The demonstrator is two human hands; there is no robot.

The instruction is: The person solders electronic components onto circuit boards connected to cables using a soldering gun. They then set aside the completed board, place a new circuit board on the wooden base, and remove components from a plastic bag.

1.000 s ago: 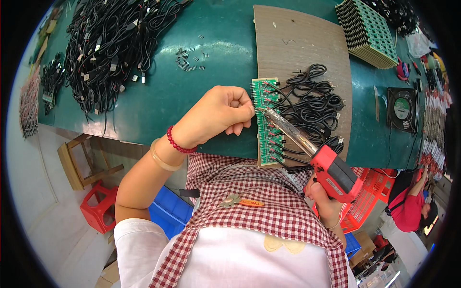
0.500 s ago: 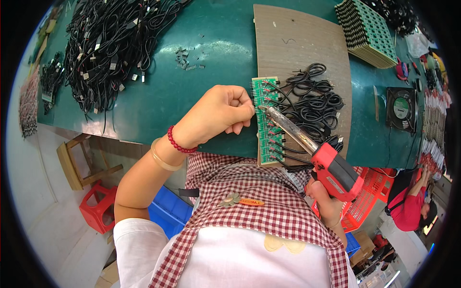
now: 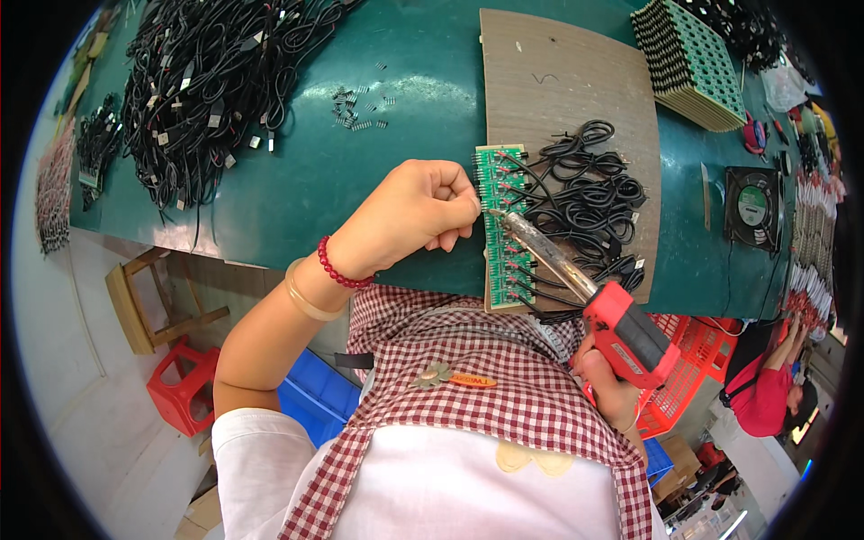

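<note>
- We see a long green circuit-board strip [image 3: 499, 261] along the left edge, at the near end, of a flat brown wooden board [image 3: 567, 81], on the glossy green counter [image 3: 396, 144].
- Our bare left hand [image 3: 423, 207] is beside the strip's left edge, thumb and curled fingers drawn together; the fingertips hide whatever that grip might contain, perhaps a fine wire.
- Our right hand [image 3: 612, 387] has its grip clamped on a red-and-black soldering iron with a long metal barrel [image 3: 634, 335]; most of its fingers are hidden behind the handle.
- The iron's tip points at the middle of the strip, close to our left fingertips; we cannot tell whether it touches, as the parts there are too small.
- Coiled black cables [image 3: 594, 193] lie right of the strip, their leads running onto it; the barrel crosses in front of some.
- A tangled heap of black cables with pale plugs [image 3: 225, 81] is cut off by the top edge.
- Tiny dark pin strips [image 3: 358, 110] lie scattered beside that heap, too small for us to count.
</note>
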